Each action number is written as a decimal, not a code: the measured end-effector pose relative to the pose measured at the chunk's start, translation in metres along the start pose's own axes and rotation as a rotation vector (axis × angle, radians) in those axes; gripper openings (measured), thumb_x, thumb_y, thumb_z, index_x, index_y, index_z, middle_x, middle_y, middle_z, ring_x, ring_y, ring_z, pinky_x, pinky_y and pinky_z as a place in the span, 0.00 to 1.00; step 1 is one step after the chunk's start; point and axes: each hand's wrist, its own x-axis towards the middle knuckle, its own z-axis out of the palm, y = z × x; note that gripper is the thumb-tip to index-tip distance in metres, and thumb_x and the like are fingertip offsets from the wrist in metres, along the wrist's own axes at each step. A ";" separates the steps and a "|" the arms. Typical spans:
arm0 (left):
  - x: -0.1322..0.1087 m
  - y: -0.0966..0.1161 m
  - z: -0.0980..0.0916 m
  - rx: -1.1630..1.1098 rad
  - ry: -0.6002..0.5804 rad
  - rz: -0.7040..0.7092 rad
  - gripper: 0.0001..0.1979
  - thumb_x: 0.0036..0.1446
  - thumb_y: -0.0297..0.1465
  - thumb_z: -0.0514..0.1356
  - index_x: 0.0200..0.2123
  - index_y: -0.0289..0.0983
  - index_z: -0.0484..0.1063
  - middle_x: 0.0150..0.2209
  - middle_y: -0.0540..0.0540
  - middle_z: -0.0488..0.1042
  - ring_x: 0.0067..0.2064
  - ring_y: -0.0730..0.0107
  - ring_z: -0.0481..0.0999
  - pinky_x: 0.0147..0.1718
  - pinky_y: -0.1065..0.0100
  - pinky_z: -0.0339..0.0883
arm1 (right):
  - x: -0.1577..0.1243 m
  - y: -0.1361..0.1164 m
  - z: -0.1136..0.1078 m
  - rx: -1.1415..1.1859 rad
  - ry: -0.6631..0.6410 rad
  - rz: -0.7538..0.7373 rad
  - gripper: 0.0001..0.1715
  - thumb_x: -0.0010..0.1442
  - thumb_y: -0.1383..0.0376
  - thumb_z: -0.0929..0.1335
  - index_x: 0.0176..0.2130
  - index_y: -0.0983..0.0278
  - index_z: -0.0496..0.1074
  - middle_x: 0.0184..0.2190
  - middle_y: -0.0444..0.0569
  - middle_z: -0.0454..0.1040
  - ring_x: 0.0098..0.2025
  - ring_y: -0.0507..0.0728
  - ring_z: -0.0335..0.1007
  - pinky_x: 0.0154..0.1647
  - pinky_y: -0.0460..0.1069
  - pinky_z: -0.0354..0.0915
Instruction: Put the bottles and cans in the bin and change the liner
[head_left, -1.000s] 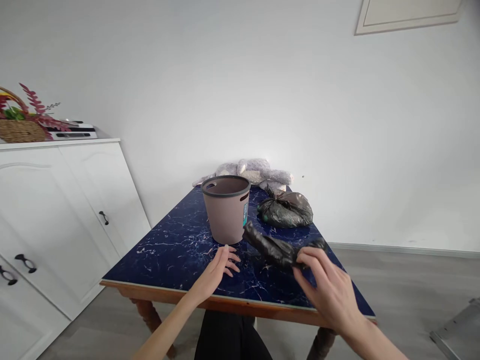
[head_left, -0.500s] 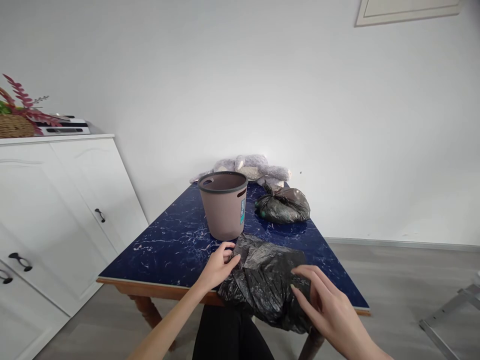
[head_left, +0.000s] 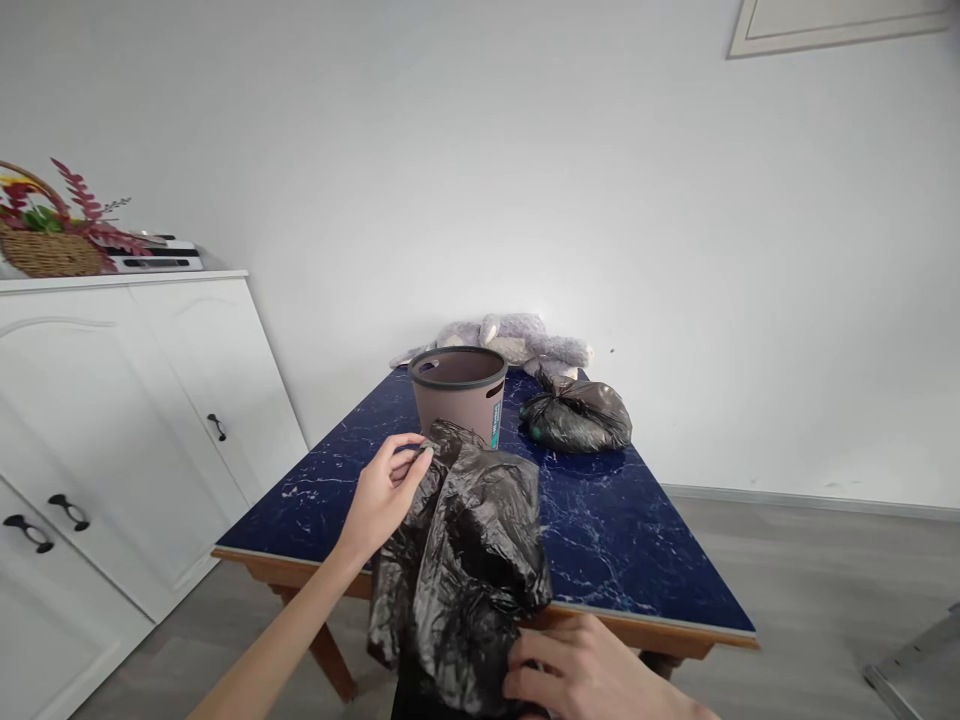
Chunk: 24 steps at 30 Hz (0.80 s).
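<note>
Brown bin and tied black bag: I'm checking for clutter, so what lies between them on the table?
Nothing: in the head view, only bare blue marbled tabletop shows between the brown bin and the tied black bag.

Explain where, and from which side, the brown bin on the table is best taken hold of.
Grip the brown bin at its dark rim, fingers hooked through the handle slot on its right side. It stands upright and open, and the black bag hangs before its near left.

a loose bag (head_left: 469,545) plus a tied bag (head_left: 577,422) so two bags, one bin (head_left: 459,392), one plush toy (head_left: 517,338), one table (head_left: 622,545)
</note>
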 end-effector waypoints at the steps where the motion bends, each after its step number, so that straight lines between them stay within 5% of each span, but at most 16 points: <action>1: 0.000 0.005 -0.005 0.009 0.007 0.002 0.24 0.64 0.53 0.62 0.53 0.42 0.71 0.46 0.41 0.84 0.49 0.54 0.83 0.47 0.61 0.75 | 0.004 -0.003 -0.005 0.043 0.000 0.026 0.13 0.75 0.53 0.65 0.48 0.57 0.74 0.38 0.44 0.81 0.32 0.54 0.78 0.32 0.48 0.64; 6: -0.005 0.037 -0.012 0.009 -0.033 0.037 0.23 0.65 0.52 0.61 0.54 0.43 0.70 0.41 0.45 0.83 0.42 0.57 0.83 0.39 0.65 0.75 | 0.055 0.016 -0.056 0.291 0.252 0.404 0.22 0.74 0.58 0.66 0.64 0.55 0.65 0.37 0.42 0.82 0.29 0.52 0.76 0.33 0.46 0.66; 9: -0.009 0.057 -0.013 0.039 -0.126 0.104 0.21 0.67 0.50 0.61 0.54 0.44 0.70 0.40 0.47 0.83 0.39 0.60 0.83 0.36 0.67 0.74 | 0.095 0.039 -0.079 0.362 0.166 0.422 0.40 0.70 0.61 0.69 0.74 0.54 0.51 0.32 0.37 0.81 0.23 0.51 0.73 0.29 0.45 0.66; 12: -0.010 0.068 -0.023 0.114 -0.120 0.163 0.20 0.68 0.49 0.60 0.54 0.43 0.70 0.37 0.47 0.83 0.36 0.61 0.82 0.34 0.68 0.73 | 0.117 0.051 -0.082 0.272 0.116 0.366 0.27 0.67 0.64 0.71 0.64 0.58 0.66 0.35 0.40 0.83 0.26 0.52 0.76 0.31 0.46 0.67; 16: -0.006 0.062 -0.047 0.181 0.079 0.209 0.22 0.67 0.51 0.60 0.53 0.42 0.72 0.47 0.41 0.82 0.46 0.56 0.84 0.36 0.69 0.74 | 0.102 0.041 -0.067 0.041 0.352 0.269 0.05 0.71 0.65 0.69 0.47 0.61 0.72 0.36 0.44 0.81 0.30 0.53 0.76 0.32 0.46 0.65; 19: 0.001 0.049 -0.068 0.276 0.283 0.242 0.21 0.67 0.50 0.60 0.52 0.42 0.73 0.52 0.39 0.81 0.56 0.53 0.80 0.39 0.70 0.74 | 0.074 0.024 -0.062 -0.166 0.439 0.105 0.05 0.74 0.67 0.65 0.46 0.62 0.71 0.34 0.46 0.78 0.29 0.53 0.73 0.29 0.47 0.61; 24: 0.026 0.036 -0.095 0.394 0.462 0.318 0.18 0.68 0.46 0.60 0.52 0.41 0.72 0.48 0.41 0.81 0.52 0.57 0.82 0.42 0.68 0.75 | 0.044 -0.004 -0.064 -0.292 0.372 -0.068 0.08 0.73 0.71 0.65 0.51 0.64 0.70 0.39 0.51 0.81 0.31 0.55 0.76 0.29 0.49 0.66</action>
